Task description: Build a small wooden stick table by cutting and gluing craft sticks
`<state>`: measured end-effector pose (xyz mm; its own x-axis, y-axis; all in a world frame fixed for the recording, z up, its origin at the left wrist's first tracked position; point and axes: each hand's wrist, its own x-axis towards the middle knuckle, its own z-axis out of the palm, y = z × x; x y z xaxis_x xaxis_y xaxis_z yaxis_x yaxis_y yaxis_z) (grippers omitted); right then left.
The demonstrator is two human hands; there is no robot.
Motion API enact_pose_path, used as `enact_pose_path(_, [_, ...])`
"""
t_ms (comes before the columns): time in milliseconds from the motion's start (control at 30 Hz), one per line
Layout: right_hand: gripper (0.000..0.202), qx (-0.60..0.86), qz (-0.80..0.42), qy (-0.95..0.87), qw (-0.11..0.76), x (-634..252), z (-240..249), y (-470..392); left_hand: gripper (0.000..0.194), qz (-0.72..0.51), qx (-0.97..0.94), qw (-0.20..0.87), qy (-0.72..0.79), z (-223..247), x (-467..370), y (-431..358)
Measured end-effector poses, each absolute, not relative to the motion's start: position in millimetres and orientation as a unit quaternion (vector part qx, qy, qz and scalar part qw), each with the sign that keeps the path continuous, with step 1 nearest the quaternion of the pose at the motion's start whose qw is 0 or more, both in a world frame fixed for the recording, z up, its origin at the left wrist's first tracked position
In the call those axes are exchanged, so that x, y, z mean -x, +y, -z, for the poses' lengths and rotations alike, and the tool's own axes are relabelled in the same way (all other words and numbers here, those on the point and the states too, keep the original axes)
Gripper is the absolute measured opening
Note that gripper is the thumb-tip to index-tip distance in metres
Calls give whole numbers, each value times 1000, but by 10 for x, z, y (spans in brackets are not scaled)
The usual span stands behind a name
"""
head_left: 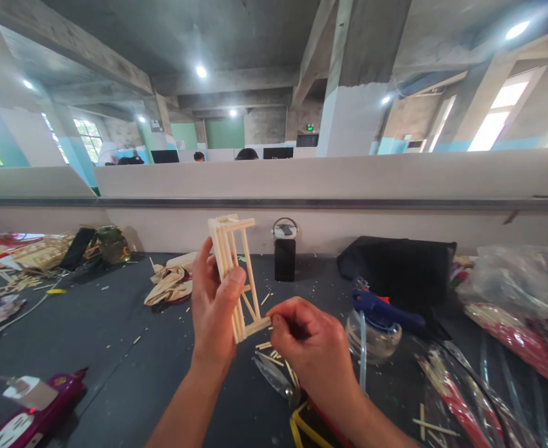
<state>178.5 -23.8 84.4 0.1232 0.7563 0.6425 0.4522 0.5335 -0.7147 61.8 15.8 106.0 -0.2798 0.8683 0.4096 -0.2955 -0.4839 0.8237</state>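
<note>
My left hand [215, 305] is wrapped round a small frame of thin wooden sticks [249, 267], held up off the table and a little tilted. The thumb lies across the frame's near side, and some fingers are hidden behind it. At the frame's lower right corner, my right hand [308, 339] pinches the end of a stick between thumb and forefinger. Below the hands, pliers [276, 378] with yellow and red handles lie among loose sticks, partly covered by my right hand. A blue glue gun [388, 311] rests on a glass jar [374, 339] to the right.
A phone [285, 260] leans upright before a white lamp-like device. Crumpled cloth [173, 279] lies left of centre, a purple power strip [35, 407] at lower left. Bagged sticks [525, 336] and a black bag [395, 264] crowd the right. A low partition [301, 180] closes the back.
</note>
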Motion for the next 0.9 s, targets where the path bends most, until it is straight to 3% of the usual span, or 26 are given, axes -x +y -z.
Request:
enact_pose_path(133, [19, 488, -97, -647, 578, -1824, -880, -242, 36, -722, -378, 489, 311, -1075, -617, 164])
enact_pose_path(267, [31, 470, -66, -675, 564, -1836, -854, -273, 37, -715, -324, 534, 314, -1114, -620, 174])
enact_pose_path(367, [17, 450, -88, -692, 557, -1814, -788, -275, 38, -708, -322, 541, 319, -1107, -629, 173])
enact_pose_path(500, [25, 445, -101, -691, 560, -1789, -740, -245, 39, -702, -327, 542, 327, -1037, -654, 170])
enact_pose_path(600, [8, 451, -98, -690, 557, -1796, -764, -244, 38, -692, -346, 547, 318, -996, -674, 174])
enact_pose_path(733, [9, 461, -134, -682, 552, -1818, -815, -269, 37, -709, -379, 498, 325, -1019, -689, 177])
enact_pose_path(900, [8, 460, -256, -638, 561, -1805, -844, -264, 57, -766, -398, 390, 321, -1058, -707, 152])
